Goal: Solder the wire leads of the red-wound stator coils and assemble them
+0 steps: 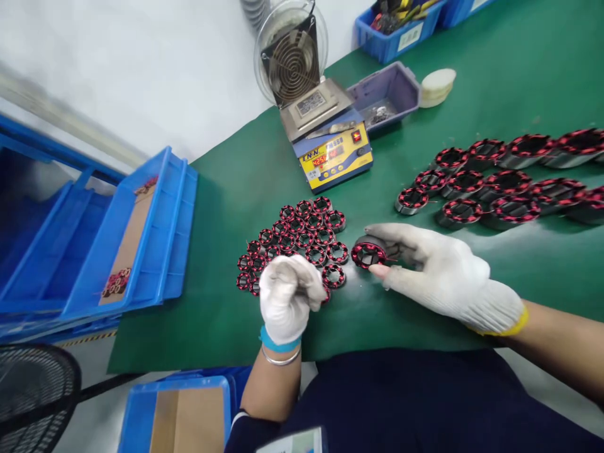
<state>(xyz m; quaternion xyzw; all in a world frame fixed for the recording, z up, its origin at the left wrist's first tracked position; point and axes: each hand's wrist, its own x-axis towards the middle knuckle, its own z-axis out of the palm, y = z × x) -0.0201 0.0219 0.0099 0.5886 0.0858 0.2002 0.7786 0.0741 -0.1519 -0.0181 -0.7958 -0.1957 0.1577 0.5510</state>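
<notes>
my right hand (438, 270) pinched one red-wound stator (369, 254) | left hand (287, 296) fisted over stator cluster (297, 242) beside it | green mat (226, 189) beneath | solder pot (330, 148) beyond | blue crates (141, 239) left

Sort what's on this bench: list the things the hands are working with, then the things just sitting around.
In hand:
right hand holding a red-wound coil ring
left hand, fisted over the coil cluster

Lying about:
solder pot
grey tray
blue crates
rows of larger coils
</notes>
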